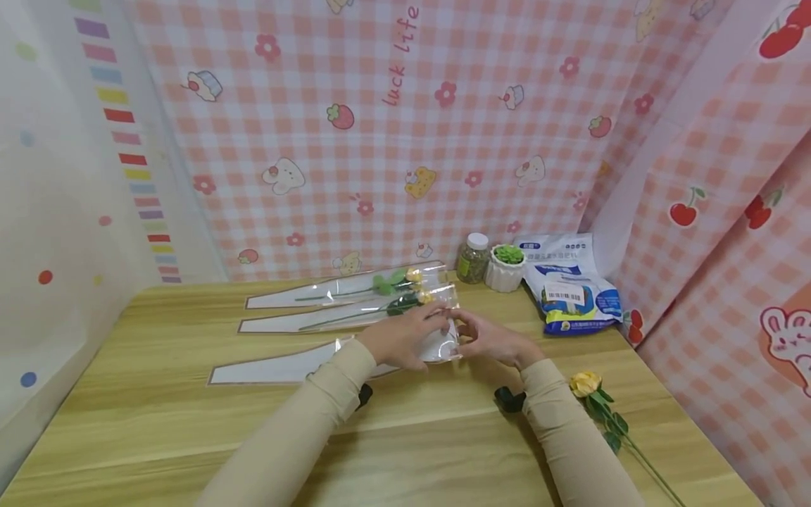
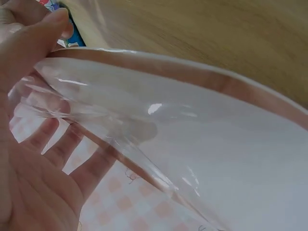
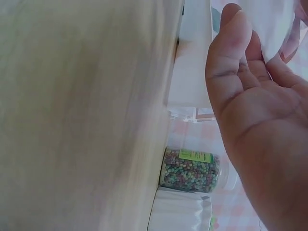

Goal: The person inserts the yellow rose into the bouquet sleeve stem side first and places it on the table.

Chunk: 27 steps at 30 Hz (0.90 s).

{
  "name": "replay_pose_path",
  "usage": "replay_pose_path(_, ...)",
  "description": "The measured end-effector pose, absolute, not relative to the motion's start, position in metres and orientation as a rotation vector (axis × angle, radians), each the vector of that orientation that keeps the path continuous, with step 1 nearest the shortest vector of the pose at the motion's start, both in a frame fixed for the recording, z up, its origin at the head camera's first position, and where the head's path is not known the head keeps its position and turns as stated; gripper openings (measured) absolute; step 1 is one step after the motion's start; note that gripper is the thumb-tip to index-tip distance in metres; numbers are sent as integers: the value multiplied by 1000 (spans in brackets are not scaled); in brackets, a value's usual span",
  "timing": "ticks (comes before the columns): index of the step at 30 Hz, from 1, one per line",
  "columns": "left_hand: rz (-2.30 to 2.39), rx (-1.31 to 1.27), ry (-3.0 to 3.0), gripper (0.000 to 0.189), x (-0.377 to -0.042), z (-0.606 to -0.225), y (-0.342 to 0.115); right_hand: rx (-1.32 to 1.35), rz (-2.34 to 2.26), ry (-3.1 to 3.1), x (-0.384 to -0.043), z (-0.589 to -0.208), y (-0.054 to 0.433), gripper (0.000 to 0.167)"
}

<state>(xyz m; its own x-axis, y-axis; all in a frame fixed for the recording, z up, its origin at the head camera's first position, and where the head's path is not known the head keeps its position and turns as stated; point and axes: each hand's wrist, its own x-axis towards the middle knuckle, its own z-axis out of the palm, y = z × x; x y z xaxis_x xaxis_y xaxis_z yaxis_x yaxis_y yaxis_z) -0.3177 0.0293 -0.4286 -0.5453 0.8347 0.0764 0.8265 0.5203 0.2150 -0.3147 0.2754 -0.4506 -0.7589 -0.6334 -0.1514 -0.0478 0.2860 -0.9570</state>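
Observation:
A clear flower sleeve (image 1: 269, 370) with a white panel and brown border lies nearest me, its wide end raised between both hands. My left hand (image 1: 405, 334) grips that end from the left. In the left wrist view, its thumb lies at one bordered edge of the sleeve (image 2: 231, 130), and the other fingers reach along the opposite edge. At the right end, my right hand (image 1: 494, 343) pinches the sleeve's mouth between thumb and fingers. Behind it lie two similar sleeves, the farther (image 1: 279, 301) and the nearer (image 1: 266, 325), each holding a yellow rose.
A loose yellow rose (image 1: 586, 384) lies by my right forearm. At the back right stand a jar of coloured beads (image 1: 473, 260), a potted succulent (image 1: 506, 271) and blue-and-white packets (image 1: 570, 296). Checked cloth (image 1: 380, 155) hangs behind the wooden table (image 1: 158, 422).

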Motion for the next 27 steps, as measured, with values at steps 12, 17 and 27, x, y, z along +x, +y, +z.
replay_pose_path(12,324,1486,2743,73,-320,-428,22,-562,-1376,2320,-303,-430,295,65)
replay_pose_path(17,306,1472,2740,72,-317,-431,22,-494,-1256,2490,-284,-412,311,65)
replay_pose_path(27,293,1490,2773,74,-322,-435,19,-480,-1040,2705,-236,-364,359,59)
